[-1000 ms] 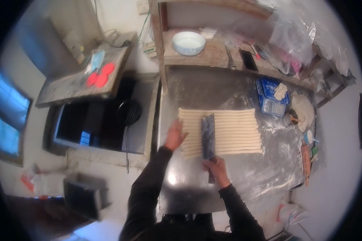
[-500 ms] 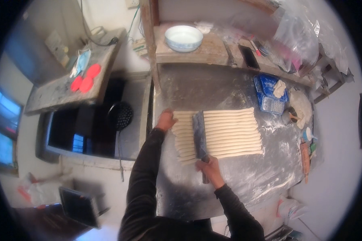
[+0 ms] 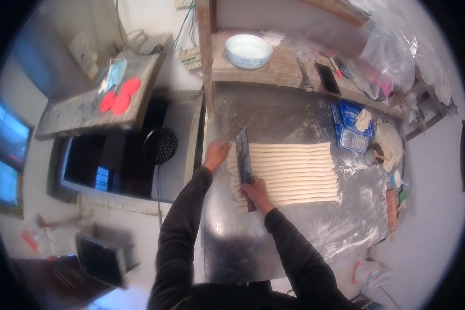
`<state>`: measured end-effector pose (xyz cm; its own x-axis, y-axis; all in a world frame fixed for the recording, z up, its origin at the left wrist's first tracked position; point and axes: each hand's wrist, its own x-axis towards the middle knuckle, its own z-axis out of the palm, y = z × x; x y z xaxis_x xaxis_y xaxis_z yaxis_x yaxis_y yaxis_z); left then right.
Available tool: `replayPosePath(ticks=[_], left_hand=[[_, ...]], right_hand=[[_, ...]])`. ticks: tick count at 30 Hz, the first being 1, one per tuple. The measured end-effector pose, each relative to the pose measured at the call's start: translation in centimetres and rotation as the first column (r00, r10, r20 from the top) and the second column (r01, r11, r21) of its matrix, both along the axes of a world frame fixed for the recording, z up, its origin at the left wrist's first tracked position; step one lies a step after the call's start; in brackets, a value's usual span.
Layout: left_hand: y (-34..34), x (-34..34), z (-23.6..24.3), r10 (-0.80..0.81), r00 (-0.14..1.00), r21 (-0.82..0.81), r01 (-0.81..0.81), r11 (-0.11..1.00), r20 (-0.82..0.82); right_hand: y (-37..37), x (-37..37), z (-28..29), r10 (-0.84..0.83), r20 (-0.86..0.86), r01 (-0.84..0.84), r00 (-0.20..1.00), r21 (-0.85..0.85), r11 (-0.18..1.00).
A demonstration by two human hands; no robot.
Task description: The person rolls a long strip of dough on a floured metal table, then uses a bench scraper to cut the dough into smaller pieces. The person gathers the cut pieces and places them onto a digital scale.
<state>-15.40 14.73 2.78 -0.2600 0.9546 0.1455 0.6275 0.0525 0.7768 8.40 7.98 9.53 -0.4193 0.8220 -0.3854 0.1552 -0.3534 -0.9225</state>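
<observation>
Pale dough strips point(image 3: 294, 173) lie side by side on the dark, floured worktop, running left to right. My right hand point(image 3: 257, 194) grips a long, flat, dark dough knife point(image 3: 244, 155) near its near end. The blade stands across the strips close to their left ends, and its far tip reaches past the farthest strip. Whether its edge touches the dough cannot be made out. At the far left corner of the dough is my left hand point(image 3: 218, 154), fingers curled together beside the strip ends. What lies within those fingers, if anything, is hidden.
A blue scale point(image 3: 349, 124) holding a dough scrap stands at the back right. A rolling pin point(image 3: 391, 214) lies along the right edge. On the back shelf are a white bowl point(image 3: 248, 50) and a phone point(image 3: 327, 78). A black skimmer point(image 3: 165, 146) rests left of the worktop.
The dough knife in my right hand has shifted left and away from me over the strips. My left hand stays by the dough's far left corner. The whole view has shifted slightly.
</observation>
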Motion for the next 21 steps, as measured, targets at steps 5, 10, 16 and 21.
replayPosePath(ticks=[5,10,16,21], left_hand=[[2.3,2.8,3.0,-0.053,0.991,-0.221,0.080,0.972,0.123],[3.7,4.8,3.4,-0.030,0.994,-0.207,0.008,0.978,-0.104],[3.9,5.4,2.0,-0.108,0.906,-0.084,0.080,0.993,-0.409],[4.6,4.9,2.2,-0.110,0.920,-0.150,0.056,0.987,-0.377]], right_hand=[[0.6,0.1,-2.2,-0.001,0.019,0.001,1.000,-0.012,1.000],[0.5,-1.0,-1.8,0.034,0.061,-0.032,0.998,-0.030,0.999],[1.3,-1.7,-2.3,0.083,0.117,-0.081,0.990,-0.021,0.997],[2.2,-2.8,-1.1,0.096,0.148,-0.087,0.984,-0.066,0.994]])
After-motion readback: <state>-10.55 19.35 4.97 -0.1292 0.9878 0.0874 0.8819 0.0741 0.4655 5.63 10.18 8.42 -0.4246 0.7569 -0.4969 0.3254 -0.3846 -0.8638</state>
